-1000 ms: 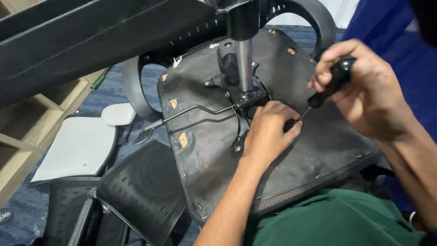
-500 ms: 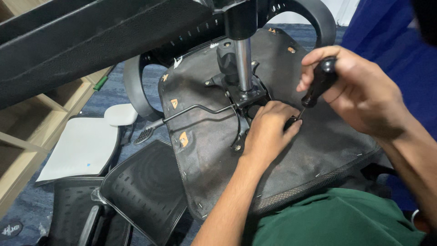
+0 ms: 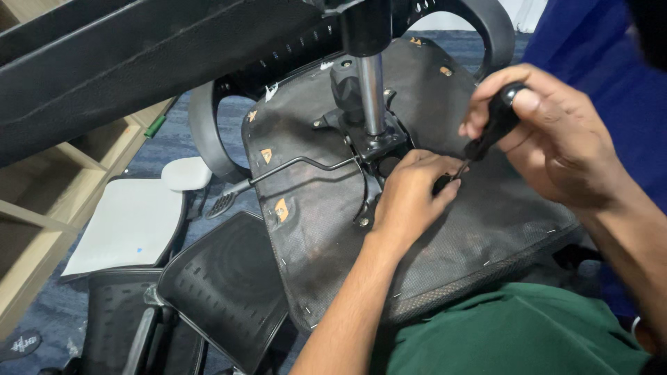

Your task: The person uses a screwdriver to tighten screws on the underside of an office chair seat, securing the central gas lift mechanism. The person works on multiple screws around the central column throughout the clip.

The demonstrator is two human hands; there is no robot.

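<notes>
Right hand (image 3: 556, 135) has tipped the screwdriver (image 3: 490, 132) more upright, fist closed on its handle. Left hand (image 3: 411, 194), curled, steadies the tip at the seat underside (image 3: 326, 208), frame centre. Mid-screw; next needs steady turning.

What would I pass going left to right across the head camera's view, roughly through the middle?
Wooden shelf → white panel → black lever with a ribbed paddle end → shiny metal column → left hand on the upturned seat underside → black-handled screwdriver → right hand.
</notes>
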